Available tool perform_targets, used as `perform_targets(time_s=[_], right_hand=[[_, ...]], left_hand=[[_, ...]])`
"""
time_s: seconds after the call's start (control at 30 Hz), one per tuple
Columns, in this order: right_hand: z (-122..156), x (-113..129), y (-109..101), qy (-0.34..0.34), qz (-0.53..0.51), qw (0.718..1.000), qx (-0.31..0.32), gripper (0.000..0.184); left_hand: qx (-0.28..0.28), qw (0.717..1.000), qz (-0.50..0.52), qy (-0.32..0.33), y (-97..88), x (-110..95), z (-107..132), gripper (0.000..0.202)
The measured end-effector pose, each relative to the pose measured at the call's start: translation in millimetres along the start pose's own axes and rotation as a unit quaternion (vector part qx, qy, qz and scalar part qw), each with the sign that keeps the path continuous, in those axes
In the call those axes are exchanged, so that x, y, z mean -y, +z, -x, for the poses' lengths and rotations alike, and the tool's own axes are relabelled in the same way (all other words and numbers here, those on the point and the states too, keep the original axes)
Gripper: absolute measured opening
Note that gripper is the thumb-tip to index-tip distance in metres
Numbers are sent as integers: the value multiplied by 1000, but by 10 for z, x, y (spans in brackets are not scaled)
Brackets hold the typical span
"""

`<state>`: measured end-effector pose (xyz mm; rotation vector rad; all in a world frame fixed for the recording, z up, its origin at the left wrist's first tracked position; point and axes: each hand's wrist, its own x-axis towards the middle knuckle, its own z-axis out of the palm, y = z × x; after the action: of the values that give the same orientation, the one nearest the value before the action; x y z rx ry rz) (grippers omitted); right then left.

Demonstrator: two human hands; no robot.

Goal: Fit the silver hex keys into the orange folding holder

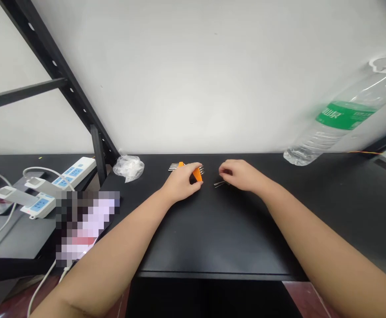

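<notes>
My left hand [183, 180] is closed around an orange plastic holder [197, 174], thumb on the near side and fingers over the top. Several thin silver metal rods [173, 167] poke out of the holder to the left, and more metal ends show at its right. To the right, apart from the holder, my right hand [237, 173] is low over the table with its fingertips pressed together. A few loose thin metal rods [220, 183] lie on the black tabletop just under those fingers. Whatever the right fingertips pinch is hidden.
A crumpled clear plastic bag [128, 168] lies at the back left of the black table [219, 238]. At the back right stands a large clear bottle [338, 119]. Power strips [75, 172] with plugs and cables, and a pixelated patch, are at left beside a black metal frame [60, 73].
</notes>
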<state>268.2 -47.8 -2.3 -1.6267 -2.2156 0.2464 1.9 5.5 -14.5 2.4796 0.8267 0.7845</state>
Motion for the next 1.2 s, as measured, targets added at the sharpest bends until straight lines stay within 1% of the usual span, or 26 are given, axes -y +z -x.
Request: perform_targets(time_s=[0.07,0.13,0.2,0.3,0.37,0.43,0.5,0.6,0.7,0.77,0.8,0.87,0.93,1.0,1.1,1.2], right_hand=[[23,-97,-77,37,-13,998,47,13],[39,-174,-126,66,-32,993,92,13],[45,-227,-146,82,-45,989,117,14],[42,-264,-146,85,-49,987,130,16],[38,-268,-141,82,-45,986,136,16],[35,-263,-140,85,-41,986,138,16],[33,-252,-139,96,-40,985,136,16],[26,-221,-129,128,-34,980,148,13],[13,-177,-106,171,-6,969,180,6],[10,-147,-95,185,28,965,185,2],[11,-132,-95,183,44,966,178,4],[20,-98,-104,159,51,975,147,7],[32,-50,-121,114,16,988,101,5],[40,20,-134,71,-38,995,50,2],[44,151,-126,17,-84,996,-20,8],[38,273,-96,-46,-85,993,-65,10]], left_hand=[[-11,1000,6,16,2,31,5,54],[-19,999,15,31,8,58,7,49],[-27,999,19,43,16,76,7,41],[-31,999,11,44,25,75,4,27],[-25,999,6,37,25,59,4,22],[-19,999,8,32,23,41,6,24],[-19,999,18,33,25,28,8,31],[-26,998,32,42,35,27,8,35],[-27,999,26,31,46,39,-1,25],[-20,999,21,22,45,44,-7,19],[-16,999,20,19,42,44,-8,16],[-12,1000,15,13,29,36,-6,16],[-12,1000,7,3,13,23,2,18],[-17,1000,-4,-5,1,9,12,22],[-33,999,-17,10,-3,-8,15,26],[-42,999,-14,30,0,-20,2,40]])
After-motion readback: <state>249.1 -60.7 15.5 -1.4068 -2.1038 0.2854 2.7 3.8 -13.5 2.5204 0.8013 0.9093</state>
